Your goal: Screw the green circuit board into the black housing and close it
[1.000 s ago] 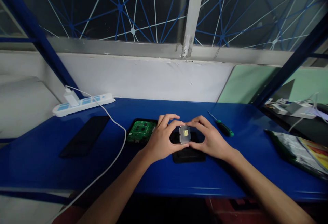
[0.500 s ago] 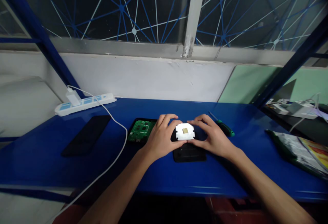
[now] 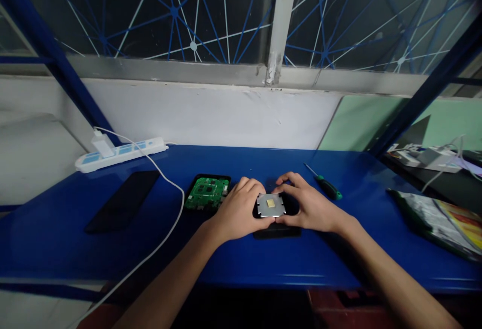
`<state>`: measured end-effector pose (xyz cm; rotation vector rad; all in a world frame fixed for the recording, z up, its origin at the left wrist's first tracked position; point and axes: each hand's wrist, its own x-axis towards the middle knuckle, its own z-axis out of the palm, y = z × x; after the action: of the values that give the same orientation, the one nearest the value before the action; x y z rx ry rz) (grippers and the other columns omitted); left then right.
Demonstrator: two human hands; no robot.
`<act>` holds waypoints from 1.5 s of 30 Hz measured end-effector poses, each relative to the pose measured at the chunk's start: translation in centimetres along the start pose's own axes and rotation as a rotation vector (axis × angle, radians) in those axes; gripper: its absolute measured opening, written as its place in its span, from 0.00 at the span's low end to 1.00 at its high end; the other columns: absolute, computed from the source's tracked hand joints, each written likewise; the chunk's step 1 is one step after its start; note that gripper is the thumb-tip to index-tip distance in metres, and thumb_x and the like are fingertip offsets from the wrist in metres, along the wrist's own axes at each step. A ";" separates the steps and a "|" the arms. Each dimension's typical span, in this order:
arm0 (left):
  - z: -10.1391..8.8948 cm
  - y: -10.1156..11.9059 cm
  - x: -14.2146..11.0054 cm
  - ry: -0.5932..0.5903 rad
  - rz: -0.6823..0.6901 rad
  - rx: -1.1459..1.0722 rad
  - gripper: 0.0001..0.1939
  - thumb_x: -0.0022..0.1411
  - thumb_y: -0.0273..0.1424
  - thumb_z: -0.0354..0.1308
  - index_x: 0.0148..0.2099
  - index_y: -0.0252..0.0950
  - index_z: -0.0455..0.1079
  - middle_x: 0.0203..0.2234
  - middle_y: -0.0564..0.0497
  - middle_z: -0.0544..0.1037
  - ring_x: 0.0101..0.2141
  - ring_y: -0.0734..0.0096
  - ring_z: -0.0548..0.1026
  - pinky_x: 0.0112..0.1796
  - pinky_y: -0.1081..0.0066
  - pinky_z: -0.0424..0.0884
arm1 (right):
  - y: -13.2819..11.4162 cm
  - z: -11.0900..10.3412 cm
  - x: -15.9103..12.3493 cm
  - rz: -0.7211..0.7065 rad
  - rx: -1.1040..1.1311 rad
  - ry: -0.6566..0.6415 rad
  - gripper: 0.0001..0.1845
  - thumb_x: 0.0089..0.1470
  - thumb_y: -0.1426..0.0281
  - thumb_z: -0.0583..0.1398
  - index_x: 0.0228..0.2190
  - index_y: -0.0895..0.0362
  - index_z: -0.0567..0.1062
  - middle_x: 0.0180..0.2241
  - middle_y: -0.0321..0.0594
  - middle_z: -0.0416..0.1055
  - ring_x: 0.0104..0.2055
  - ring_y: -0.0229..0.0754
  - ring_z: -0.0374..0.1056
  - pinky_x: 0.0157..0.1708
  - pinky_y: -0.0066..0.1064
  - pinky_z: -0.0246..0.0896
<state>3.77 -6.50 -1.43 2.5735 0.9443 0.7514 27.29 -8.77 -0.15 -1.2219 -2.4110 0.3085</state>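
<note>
A silvery metal plate (image 3: 279,207) with notched edges and a small beige square pad (image 3: 270,203) on top is held between my two hands. My left hand (image 3: 237,211) grips its left side, thumb along the near edge. On the right side, my right hand (image 3: 314,206) curls its thumb and fingers around the plate. Directly beneath lies a black plastic cover (image 3: 276,232), partly hidden by the plate and hands. I cannot tell whether the plate touches it. Left of my left hand, a green circuit board (image 3: 208,192) sits in a black casing.
A green-handled screwdriver (image 3: 328,187) lies right of my right hand. On the left are a dark flat slab (image 3: 122,202), a white cable (image 3: 176,218) and a power strip (image 3: 122,154). A shiny packet (image 3: 433,223) rests at the right of the blue table (image 3: 241,263).
Both hands have lowered the metal plate slightly and tilted it flatter, so its glare has turned to grey. More of the circuit board shows beside my left hand.
</note>
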 end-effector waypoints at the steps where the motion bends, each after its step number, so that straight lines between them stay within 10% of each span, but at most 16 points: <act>1: 0.0 0.0 0.0 -0.015 -0.006 0.008 0.18 0.54 0.35 0.69 0.42 0.40 0.65 0.42 0.50 0.73 0.46 0.56 0.68 0.44 0.59 0.69 | 0.0 0.0 0.0 0.008 0.005 -0.022 0.26 0.49 0.58 0.69 0.48 0.53 0.74 0.53 0.48 0.62 0.54 0.52 0.63 0.55 0.47 0.63; 14: 0.2 -0.1 0.0 -0.118 -0.004 0.092 0.15 0.62 0.43 0.66 0.43 0.39 0.70 0.43 0.48 0.73 0.47 0.56 0.68 0.47 0.59 0.69 | 0.1 -0.2 0.0 0.075 0.044 -0.141 0.28 0.48 0.53 0.69 0.47 0.53 0.75 0.53 0.49 0.64 0.58 0.55 0.62 0.60 0.53 0.57; 24: 0.8 -0.4 -0.2 -0.101 0.032 0.151 0.23 0.64 0.52 0.60 0.50 0.39 0.71 0.46 0.47 0.73 0.48 0.55 0.68 0.48 0.58 0.69 | 1.7 0.9 0.6 0.192 -0.082 0.249 0.15 0.67 0.62 0.51 0.41 0.55 0.74 0.43 0.45 0.74 0.48 0.49 0.69 0.55 0.49 0.61; 45: 0.9 -0.2 -0.2 -0.079 0.021 0.215 0.19 0.66 0.47 0.60 0.47 0.37 0.72 0.44 0.47 0.73 0.48 0.54 0.69 0.47 0.58 0.69 | 5.0 2.6 0.3 0.359 -0.221 0.246 0.09 0.60 0.68 0.57 0.40 0.55 0.77 0.37 0.43 0.69 0.34 0.43 0.70 0.40 0.36 0.67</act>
<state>4.02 -6.62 -2.31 2.7781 1.0254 0.5770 29.47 -5.56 -4.28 -1.6867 -2.0510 -0.0092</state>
